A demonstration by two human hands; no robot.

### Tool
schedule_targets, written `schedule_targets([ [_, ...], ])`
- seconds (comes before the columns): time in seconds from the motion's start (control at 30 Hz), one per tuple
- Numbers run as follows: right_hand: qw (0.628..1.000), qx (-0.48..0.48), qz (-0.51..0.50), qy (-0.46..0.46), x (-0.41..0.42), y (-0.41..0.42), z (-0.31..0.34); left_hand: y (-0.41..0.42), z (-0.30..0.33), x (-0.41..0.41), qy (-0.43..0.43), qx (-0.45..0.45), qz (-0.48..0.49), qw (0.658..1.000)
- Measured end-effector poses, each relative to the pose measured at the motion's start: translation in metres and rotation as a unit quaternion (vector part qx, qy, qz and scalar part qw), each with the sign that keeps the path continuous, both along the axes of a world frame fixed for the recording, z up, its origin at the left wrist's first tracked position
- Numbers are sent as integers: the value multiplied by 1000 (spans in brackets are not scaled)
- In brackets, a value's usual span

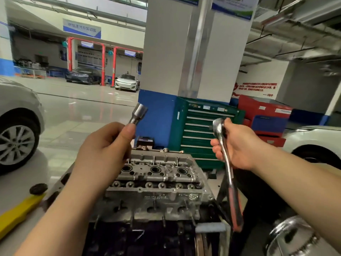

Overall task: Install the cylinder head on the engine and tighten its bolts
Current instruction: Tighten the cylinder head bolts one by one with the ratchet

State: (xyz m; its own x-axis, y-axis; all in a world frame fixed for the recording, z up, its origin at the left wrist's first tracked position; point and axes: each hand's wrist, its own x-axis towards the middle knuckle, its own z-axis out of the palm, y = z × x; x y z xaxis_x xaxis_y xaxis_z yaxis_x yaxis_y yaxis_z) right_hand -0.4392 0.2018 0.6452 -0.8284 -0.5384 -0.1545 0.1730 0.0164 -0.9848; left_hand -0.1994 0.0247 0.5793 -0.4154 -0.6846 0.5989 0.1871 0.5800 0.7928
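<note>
The cylinder head (156, 183) sat on top of the engine (147, 235), low in the middle of the view, its three spark-plug wells facing up and its near edge overhanging the dark block below. Both hands were raised above it and apart from each other, neither touching the casting. The left hand (103, 145) pinched a chrome socket (138, 114) between thumb and fingers, the socket's open end tilted up and away, over the head's far left corner. The right hand (234, 145) was curled round the upper shaft of a ratchet wrench (226, 163); its chrome head stood above the fist and its red-and-black grip hung down past the right edge of the cylinder head. Socket and wrench were well apart, not joined. A green tool cabinet (201, 132) stood just beyond the far right corner of the engine, against a white-and-blue pillar (162, 71), with a red cabinet (263, 115) to its right. A silver car (18, 130) closed the left side and a white car (311, 141) the right. A yellow lift arm (16, 217) lay on the floor near the left. Open glossy floor (83, 104) ran beyond the left hand toward parked cars in the distance.
</note>
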Motion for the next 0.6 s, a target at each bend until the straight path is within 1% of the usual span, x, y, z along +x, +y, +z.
schedule_targets([
  [0.03,1000,8,-20,-5,-12,3,-4,5,-2,-6,17,54,-42,997],
  [0.07,999,17,-32,-5,-25,5,-7,10,-5,-13,36,115,-96,988],
  [0.1,999,30,-36,-2,-36,7,-10,16,-6,-20,53,180,-158,970],
  [0.17,997,70,-33,10,-57,10,-14,28,-7,-33,74,298,-283,909],
  [0.2,995,96,-28,18,-67,12,-16,34,-8,-40,79,341,-335,875],
  [0.23,991,124,-25,34,-76,14,-20,39,-9,-47,84,374,-373,845],
  [0.27,986,153,-27,64,-86,16,-24,43,-11,-53,87,397,-396,823],
  [0.33,960,222,-38,168,-107,21,-34,49,-15,-64,87,423,-416,800],
  [0.37,933,265,-42,239,-115,24,-39,50,-17,-68,86,429,-418,796],
  [0.4,893,315,-47,317,-120,27,-45,50,-19,-72,84,432,-415,796],
  [0.47,776,428,-56,461,-131,32,-57,49,-23,-79,79,432,-402,803],
  [0.5,725,469,-54,502,-138,35,-68,48,-26,-81,77,429,-397,807],
  [0.53,693,490,-46,526,-145,37,-80,46,-28,-84,75,425,-394,812],
  [0.6,650,513,-28,561,-165,40,-101,46,-31,-89,74,419,-387,818],
])
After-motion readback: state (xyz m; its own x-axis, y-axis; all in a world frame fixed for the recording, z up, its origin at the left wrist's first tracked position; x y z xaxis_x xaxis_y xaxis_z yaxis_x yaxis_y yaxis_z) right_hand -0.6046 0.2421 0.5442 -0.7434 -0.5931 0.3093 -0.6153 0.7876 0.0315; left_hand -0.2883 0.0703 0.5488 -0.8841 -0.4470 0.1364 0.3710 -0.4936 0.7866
